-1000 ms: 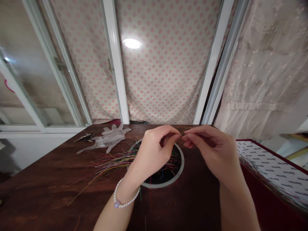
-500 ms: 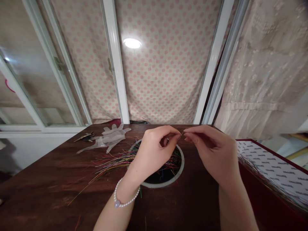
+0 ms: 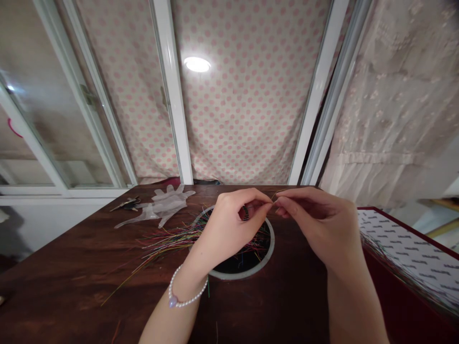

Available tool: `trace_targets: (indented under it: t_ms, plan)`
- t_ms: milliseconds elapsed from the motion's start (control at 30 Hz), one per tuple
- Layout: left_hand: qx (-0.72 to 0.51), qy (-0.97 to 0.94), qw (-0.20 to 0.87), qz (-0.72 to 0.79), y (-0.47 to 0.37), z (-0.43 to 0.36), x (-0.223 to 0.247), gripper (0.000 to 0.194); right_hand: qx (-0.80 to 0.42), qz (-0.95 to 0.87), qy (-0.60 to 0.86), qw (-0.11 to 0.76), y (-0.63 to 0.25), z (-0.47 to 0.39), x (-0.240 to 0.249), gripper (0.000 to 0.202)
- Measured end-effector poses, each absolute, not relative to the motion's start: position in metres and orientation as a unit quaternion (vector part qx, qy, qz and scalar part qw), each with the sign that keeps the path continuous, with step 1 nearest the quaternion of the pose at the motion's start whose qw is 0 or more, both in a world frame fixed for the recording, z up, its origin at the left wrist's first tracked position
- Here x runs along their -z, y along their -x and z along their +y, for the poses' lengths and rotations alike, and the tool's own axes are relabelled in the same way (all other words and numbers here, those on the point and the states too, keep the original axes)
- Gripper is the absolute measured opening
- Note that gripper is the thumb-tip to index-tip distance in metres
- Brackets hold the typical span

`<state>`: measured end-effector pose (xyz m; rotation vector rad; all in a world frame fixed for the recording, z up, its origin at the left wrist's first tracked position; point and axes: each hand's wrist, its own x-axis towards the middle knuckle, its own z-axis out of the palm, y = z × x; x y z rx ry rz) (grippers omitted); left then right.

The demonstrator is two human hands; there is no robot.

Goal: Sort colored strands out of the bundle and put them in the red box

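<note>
Above a round dish with a pale rim (image 3: 247, 274), my left hand (image 3: 236, 224) pinches a thin wire (image 3: 273, 196) between thumb and forefinger. My right hand (image 3: 319, 220) is closed in a pinch on the same thin wire, its fingertips almost touching those of the left. The wire is very fine and mostly hidden by the fingers. Many coloured wires (image 3: 168, 240) lie across the dish and stick out over its left side onto the dark wooden table (image 3: 79, 267).
A clear plastic glove (image 3: 165, 205) and a small dark metal tool (image 3: 126, 204) lie at the back left. On the right stands a red box (image 3: 398, 291) with a white patterned lining and more wires. Behind the table are curtained windows.
My right hand has shifted slightly right and my left fingertips have moved a little right, closer to the right fingertips. More of the thin wire shows above the fingers.
</note>
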<state>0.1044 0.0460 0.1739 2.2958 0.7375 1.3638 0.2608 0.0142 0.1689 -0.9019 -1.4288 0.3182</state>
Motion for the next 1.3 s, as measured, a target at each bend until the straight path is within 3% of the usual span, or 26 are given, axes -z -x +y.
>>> trace_targets:
  t_ms: [900,1100,1300]
  plan:
    - [-0.503,-0.773,0.251,0.294,-0.1022,0.0473,-0.1774,0.01,-0.12,-0.638,0.44,0.62,-0.2574,0.0113,-0.1708,0.01]
    - [-0.503,-0.76,0.285,0.297,-0.1015,0.0491,-0.1781,0.012,-0.019,-0.686,0.435,0.583,-0.2585,0.0104,-0.1685,0.009]
    - [-0.488,-0.761,0.303,0.301,-0.0996,0.0497,-0.1781,0.013,0.163,-0.74,0.362,0.543,-0.2614,0.016,-0.1694,0.017]
